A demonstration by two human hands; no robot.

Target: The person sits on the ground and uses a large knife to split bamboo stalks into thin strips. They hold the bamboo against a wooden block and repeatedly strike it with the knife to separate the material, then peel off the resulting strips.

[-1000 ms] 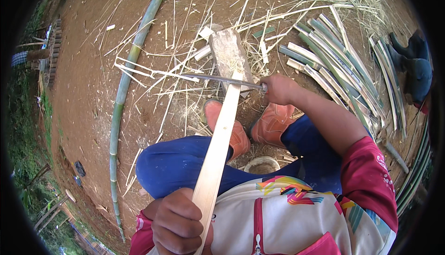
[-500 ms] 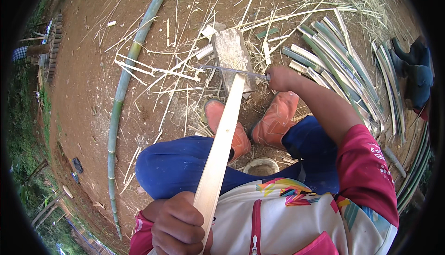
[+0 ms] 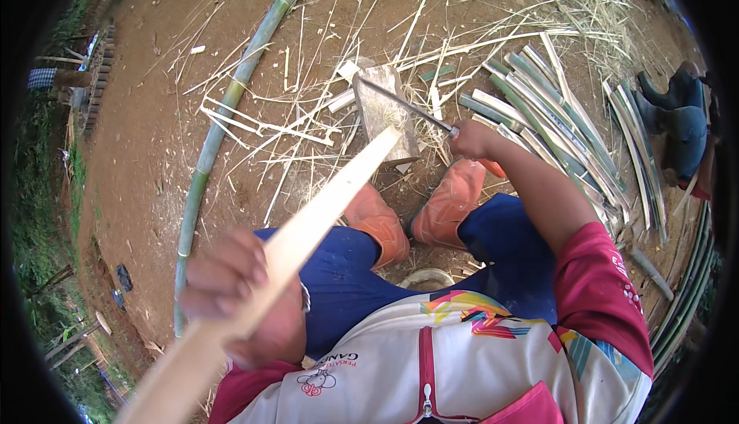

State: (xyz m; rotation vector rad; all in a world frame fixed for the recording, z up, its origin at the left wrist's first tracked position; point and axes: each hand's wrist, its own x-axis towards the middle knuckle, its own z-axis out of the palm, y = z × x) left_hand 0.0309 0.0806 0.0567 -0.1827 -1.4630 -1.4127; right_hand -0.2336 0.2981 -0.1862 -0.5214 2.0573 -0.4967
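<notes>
Dirt ground (image 3: 142,154), shavings (image 3: 604,20) everywhere — left grip (image 3: 229,276) wrapped round pared-looking pale strip (image 3: 312,224), tip over wood block (image 3: 376,108), right grip (image 3: 471,140) clenched on knife (image 3: 408,105); split green-backed pieces (image 3: 560,127) lie right — pole (image 3: 209,150) unsplit.

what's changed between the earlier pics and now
The left hand has moved left and up in the picture, slanting the pale strip further leftward. The blade no longer crosses the strip's far end; its tip has swung up and right, over the wooden block. Unchanged: the right hand grips the blade's handle; block and green pole lie in place.
</notes>
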